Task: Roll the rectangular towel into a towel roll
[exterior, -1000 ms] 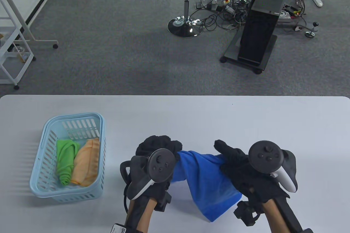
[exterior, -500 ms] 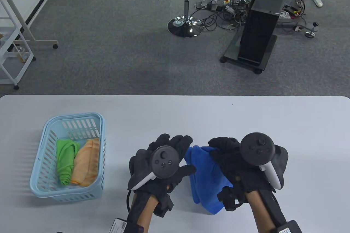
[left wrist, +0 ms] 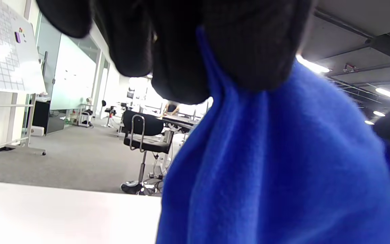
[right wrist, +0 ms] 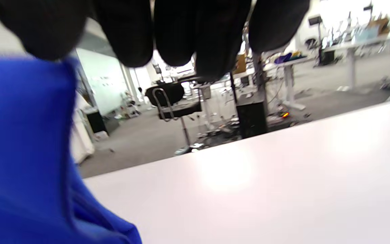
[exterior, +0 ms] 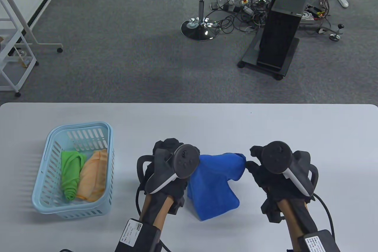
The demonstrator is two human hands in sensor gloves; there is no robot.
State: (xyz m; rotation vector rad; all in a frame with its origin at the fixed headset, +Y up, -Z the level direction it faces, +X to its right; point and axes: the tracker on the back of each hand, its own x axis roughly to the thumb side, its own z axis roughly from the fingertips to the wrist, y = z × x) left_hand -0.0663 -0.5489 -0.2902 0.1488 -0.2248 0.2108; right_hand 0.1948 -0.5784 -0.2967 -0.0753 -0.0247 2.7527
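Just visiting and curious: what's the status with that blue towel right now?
Left hand and right hand each pinch a top corner. Blue towel held up, bunched, unrolled. Basket off left, nothing blocking.

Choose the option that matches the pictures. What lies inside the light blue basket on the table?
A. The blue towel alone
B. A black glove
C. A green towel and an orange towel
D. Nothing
C: in the table view the basket holds a green towel beside an orange towel, while the blue towel is held up between the two hands, outside it.
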